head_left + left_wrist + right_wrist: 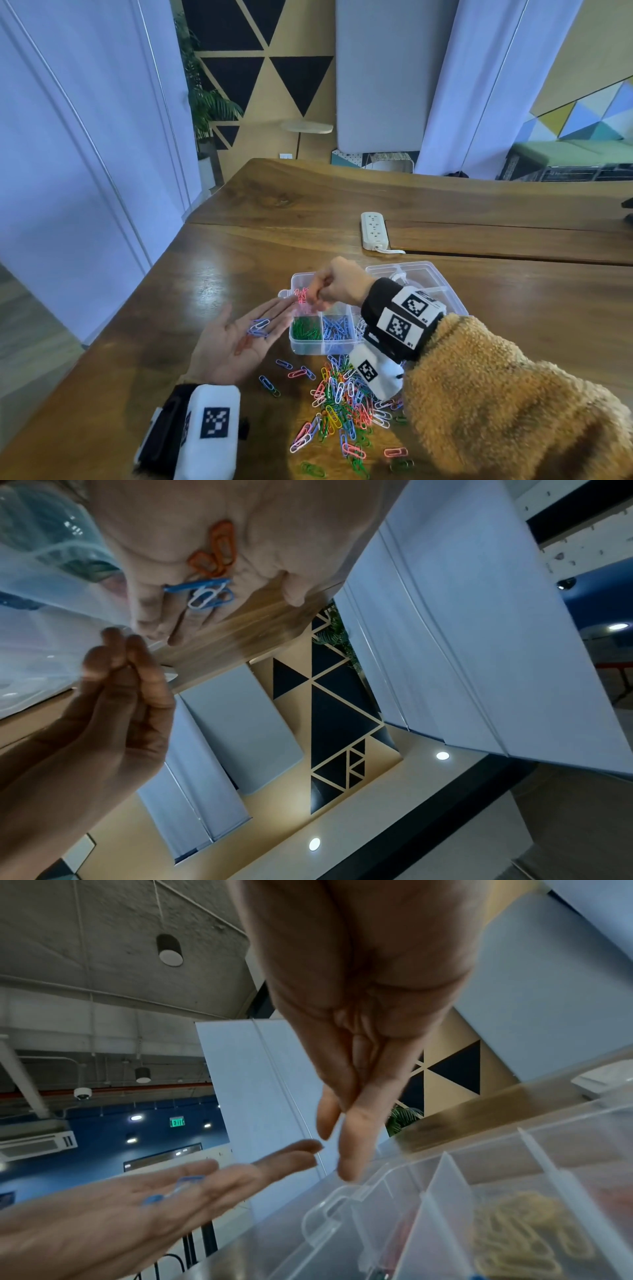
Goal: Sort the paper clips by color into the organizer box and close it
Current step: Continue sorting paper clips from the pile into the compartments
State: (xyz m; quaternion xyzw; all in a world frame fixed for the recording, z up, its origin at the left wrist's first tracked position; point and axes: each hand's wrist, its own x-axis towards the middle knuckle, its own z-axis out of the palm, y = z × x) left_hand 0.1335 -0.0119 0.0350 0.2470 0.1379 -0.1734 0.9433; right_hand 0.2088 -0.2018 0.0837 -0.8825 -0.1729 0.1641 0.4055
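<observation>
Two hands are at work over a clear organizer box (308, 346) that stands open on the wooden tabletop (239, 240), its lid (404, 270) laid back behind it. The left hand (236, 337) lies palm up and flat just left of the box, its grip fully slack, serving as a tray: a few blue and white paper clips (259, 328) rest on the fingers and some orange paper clips (242, 345) sit nearer the palm. The right hand (337, 284) hovers over the far left compartment, where a clump of pink paper clips (301, 295) shows right at its fingertips. Its fingers are drawn together, but the wrist views show no clip between them, so I cannot tell whether it is pinching the pink ones or has let them go.

Green clips (305, 328) and blue clips (337, 327) already fill the two near compartments. A large mixed pile of clips (342, 401) lies on the tabletop in front of the box, so sorting looks well short of done.

I judge the step in hand to be dropping pink clips into their cell. Next, the right hand would need to pick a single colour from the left palm, a fine pinch, and carry it to the matching compartment. Closing the lid comes last.
</observation>
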